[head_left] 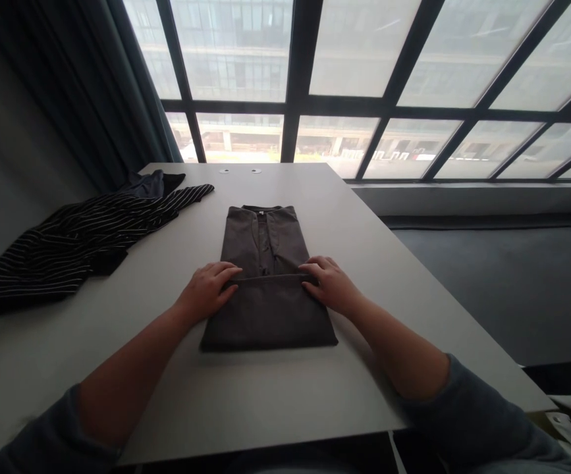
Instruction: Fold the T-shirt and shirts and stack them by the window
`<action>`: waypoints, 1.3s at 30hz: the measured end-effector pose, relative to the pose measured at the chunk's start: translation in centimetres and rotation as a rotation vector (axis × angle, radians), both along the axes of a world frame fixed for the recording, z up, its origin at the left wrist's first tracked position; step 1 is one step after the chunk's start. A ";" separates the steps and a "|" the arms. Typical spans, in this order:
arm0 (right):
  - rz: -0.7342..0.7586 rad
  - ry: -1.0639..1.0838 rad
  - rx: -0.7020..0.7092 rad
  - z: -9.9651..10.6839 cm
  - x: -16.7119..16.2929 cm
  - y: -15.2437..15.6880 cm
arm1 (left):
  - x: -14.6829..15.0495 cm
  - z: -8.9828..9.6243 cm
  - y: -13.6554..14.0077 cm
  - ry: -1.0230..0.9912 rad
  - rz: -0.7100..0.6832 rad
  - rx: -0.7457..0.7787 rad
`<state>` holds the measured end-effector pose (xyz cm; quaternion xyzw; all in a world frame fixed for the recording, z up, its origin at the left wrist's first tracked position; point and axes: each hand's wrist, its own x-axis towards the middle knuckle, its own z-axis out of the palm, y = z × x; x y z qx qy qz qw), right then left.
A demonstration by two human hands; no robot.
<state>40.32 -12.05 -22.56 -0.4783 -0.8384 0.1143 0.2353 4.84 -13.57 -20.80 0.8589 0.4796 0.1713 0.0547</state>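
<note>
Cannot make out the writing on the small pale label [261,212] at the top opening, nor see the layers tucked beneath the folded, dark grey-brown cloth garment [268,319]. Lies mid-frame on the white flat-topped table [388,296], matte, neatly rectangular, creased down the upper middle, with a straight crosswise edge. At that edge's ends, rests under the bare left hand [209,289] and bare right hand [332,284], thumbs parted from fingers; cannot tell whether pinched.

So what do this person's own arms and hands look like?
Both hands are bare, with no gloves or watch visible. The dark grey-blue sleeves look plain and end around the elbows, leaving the forearms uncovered.
</note>
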 end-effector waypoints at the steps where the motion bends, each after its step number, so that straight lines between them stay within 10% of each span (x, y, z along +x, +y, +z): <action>1: 0.018 -0.026 0.038 0.2 -0.6 -0.5 | 0.8 0.1 -0.5 0.022 -0.022 0.019; 8: 0.161 -0.309 -0.097 -0.7 -4.8 -3.2 | 5.2 -1.9 -3.0 0.225 -0.100 -0.073; 22: 0.285 -0.299 -0.119 -1.1 -3.1 -7.7 | 4.2 -2.2 -8.0 0.224 -0.129 -0.039; 32: 0.050 -0.178 -0.204 -3.2 -0.8 8.6 | -2.3 -3.9 7.4 0.171 0.215 -0.194; 39: -0.183 0.020 -0.268 -4.4 -2.4 20.2 | -1.6 -3.5 19.2 -0.142 0.487 -0.254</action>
